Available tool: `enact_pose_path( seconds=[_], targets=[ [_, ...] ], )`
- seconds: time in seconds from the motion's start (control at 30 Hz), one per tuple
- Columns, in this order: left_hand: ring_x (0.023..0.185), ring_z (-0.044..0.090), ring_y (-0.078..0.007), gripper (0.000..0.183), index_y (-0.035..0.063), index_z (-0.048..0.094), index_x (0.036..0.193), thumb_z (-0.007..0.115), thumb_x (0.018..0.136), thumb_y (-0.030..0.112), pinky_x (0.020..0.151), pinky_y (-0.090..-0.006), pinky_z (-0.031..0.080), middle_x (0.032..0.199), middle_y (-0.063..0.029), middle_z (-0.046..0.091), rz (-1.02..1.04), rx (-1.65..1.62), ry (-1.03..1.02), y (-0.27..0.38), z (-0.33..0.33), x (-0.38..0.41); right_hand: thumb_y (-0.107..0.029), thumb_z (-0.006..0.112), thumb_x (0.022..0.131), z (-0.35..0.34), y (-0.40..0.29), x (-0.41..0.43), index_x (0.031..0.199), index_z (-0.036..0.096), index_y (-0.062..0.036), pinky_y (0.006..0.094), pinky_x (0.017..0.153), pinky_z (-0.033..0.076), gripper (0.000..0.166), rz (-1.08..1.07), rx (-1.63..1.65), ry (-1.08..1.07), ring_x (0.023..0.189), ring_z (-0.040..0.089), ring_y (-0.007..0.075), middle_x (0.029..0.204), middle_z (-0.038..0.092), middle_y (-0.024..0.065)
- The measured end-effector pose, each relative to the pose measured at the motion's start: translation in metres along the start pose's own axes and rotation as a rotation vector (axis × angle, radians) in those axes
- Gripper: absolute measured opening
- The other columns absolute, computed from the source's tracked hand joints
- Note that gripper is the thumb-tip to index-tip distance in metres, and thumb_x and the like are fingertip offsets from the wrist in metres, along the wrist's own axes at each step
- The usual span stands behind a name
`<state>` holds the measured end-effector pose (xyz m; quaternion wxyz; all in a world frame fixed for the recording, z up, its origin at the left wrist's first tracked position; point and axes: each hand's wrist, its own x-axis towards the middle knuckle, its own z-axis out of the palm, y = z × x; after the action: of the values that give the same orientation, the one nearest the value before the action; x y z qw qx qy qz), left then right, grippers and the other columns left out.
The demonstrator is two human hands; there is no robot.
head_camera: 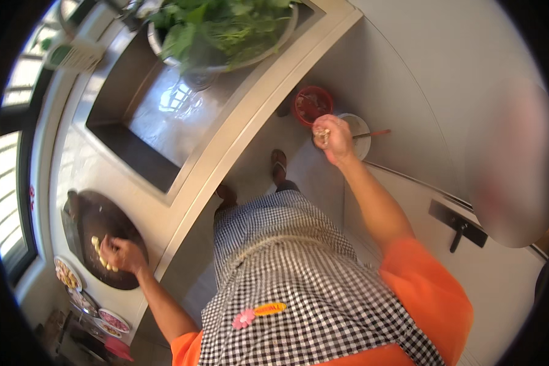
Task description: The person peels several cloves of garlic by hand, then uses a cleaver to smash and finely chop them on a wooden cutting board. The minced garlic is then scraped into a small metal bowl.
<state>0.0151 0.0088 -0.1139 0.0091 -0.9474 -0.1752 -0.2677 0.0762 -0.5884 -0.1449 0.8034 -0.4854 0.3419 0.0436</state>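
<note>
My left hand is over a dark round cutting board on the counter. Its curled fingers are at a row of pale peeled cloves that look like garlic; whether they grip one is unclear. A cleaver lies along the board's window side. My right hand reaches out over the floor, its fingers closed around pale scraps that look like peelings. Just beyond that hand stands a red bin with scraps inside. Partly behind the hand is a white bucket with a reddish stick across it.
A steel sink is set into the counter, with a large bowl of leafy greens above it. Small plates of chopped food line the counter's near end. A white door with a dark handle is to my right.
</note>
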Motion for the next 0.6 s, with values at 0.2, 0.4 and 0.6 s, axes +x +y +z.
enact_pose_path(
  seconds=[0.2, 0.4, 0.6],
  targets=[
    [0.097, 0.067, -0.0339, 0.021, -0.0015, 0.073, 0.107, 0.060, 0.091, 0.003, 0.084, -0.0389, 0.058, 0.107, -0.0204, 0.068, 0.034, 0.213, -0.023, -0.032, -0.020, 0.006, -0.021, 0.065, 0.097, -0.093, 0.019, 0.093, 0.079, 0.058, -0.0031, 0.0289, 0.046, 0.038, 0.026, -0.276, -0.333, 0.326, 0.051, 0.051, 0.0130, 0.066, 0.059, 0.0040],
    [0.104, 0.066, -0.0324, 0.023, 0.0021, 0.074, 0.111, 0.061, 0.095, 0.014, 0.091, -0.0390, 0.054, 0.111, -0.0183, 0.069, -0.043, 0.341, -0.037, -0.030, -0.026, 0.029, -0.022, 0.066, 0.096, -0.169, 0.097, 0.239, 0.101, 0.066, 0.0048, 0.0342, 0.062, 0.051, 0.028, -0.041, -0.494, 0.478, 0.072, 0.065, 0.0183, 0.090, 0.071, 0.0109],
    [0.106, 0.065, -0.0335, 0.027, 0.0022, 0.074, 0.113, 0.061, 0.096, 0.019, 0.095, -0.0412, 0.050, 0.114, -0.0177, 0.069, -0.098, 0.373, -0.041, -0.043, -0.037, 0.021, -0.024, 0.065, 0.095, -0.206, 0.108, 0.300, 0.109, 0.067, 0.0078, 0.0367, 0.067, 0.055, 0.035, 0.230, -0.461, 0.472, 0.083, 0.069, 0.0247, 0.108, 0.070, 0.0178]
  ],
)
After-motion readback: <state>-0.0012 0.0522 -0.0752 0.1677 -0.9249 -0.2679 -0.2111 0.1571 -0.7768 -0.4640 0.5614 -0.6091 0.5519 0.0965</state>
